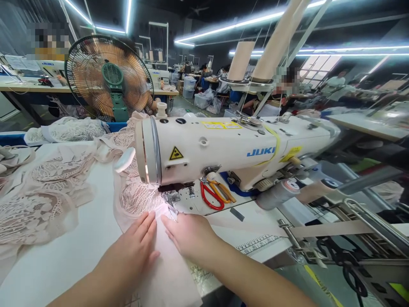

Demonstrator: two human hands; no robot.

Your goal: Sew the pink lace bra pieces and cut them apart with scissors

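A light pink fabric piece (172, 273) runs from the front table edge up to the presser foot (172, 211) of the white sewing machine (191, 145). My left hand (137, 241) lies on its left side, fingers stretched flat and thumb apart. My right hand (188, 234) is closed at the right edge of the fabric, just in front of the foot, fingers bent and pressed together. Joined to the fabric or lying against it, pink lace (137, 196) spreads left of the needle area. The needle itself is hidden under the machine head.
Red-handled scissors (212, 196) and an orange-handled tool (225, 192) lie on the machine bed. More lace pieces (38, 209) cover the left of the table. A large fan (110, 79) stands behind. Thread cones (241, 62) rise above, and a metal tape guide (294, 238) sits right.
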